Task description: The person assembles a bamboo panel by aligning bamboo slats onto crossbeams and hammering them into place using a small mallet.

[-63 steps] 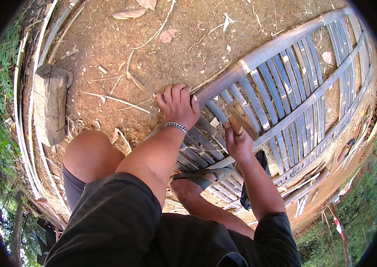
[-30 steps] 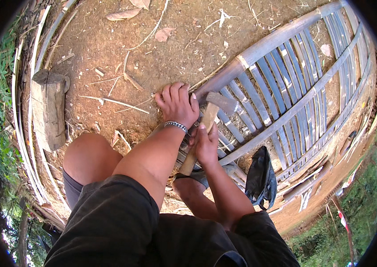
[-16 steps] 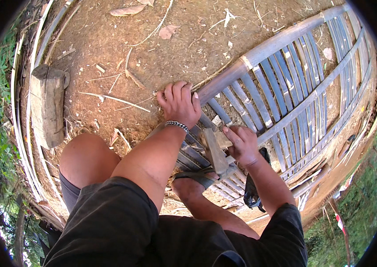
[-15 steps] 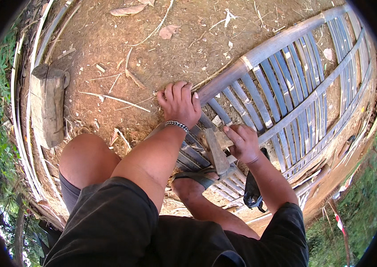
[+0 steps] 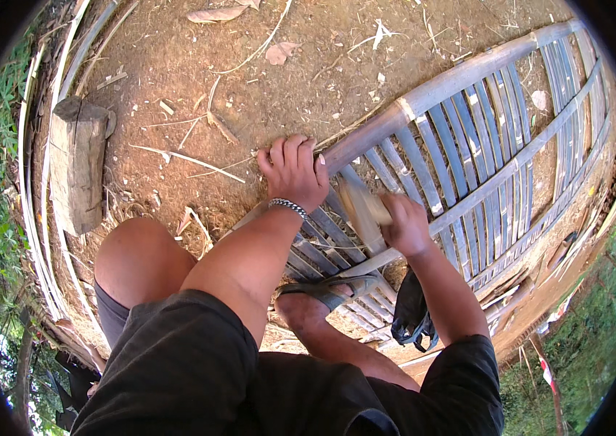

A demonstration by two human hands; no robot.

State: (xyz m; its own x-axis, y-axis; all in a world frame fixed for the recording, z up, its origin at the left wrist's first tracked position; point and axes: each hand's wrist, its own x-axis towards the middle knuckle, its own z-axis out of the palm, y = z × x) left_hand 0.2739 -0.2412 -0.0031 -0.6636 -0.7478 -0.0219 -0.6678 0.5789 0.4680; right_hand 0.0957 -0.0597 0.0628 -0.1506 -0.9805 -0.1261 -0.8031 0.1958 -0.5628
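Note:
My left hand (image 5: 295,171), with a chain bracelet at the wrist, is wrapped over the thick outer bamboo pole (image 5: 373,131) of a slatted bamboo panel (image 5: 460,149). The panel lies on the dirt and stretches toward the far right. In my right hand (image 5: 404,224) is the short handle of a wooden mallet (image 5: 361,216), its head smeared by motion above the dark slats near my left hand. My sandalled foot (image 5: 330,292) rests on the panel's near end, below the mallet. My right fingers are partly hidden behind the back of the hand.
An upright-looking cut log (image 5: 77,167) is on the ground at the left, beside long pale bamboo strips (image 5: 38,174). A black bag (image 5: 413,314) lies by my right forearm. Dry leaves (image 5: 281,52) and shavings litter the dirt. Green plants border both sides.
The mallet has shifted upward in the picture, away from my foot, and is now blurred. My right hand has moved slightly right with it. My left hand stays on the pole.

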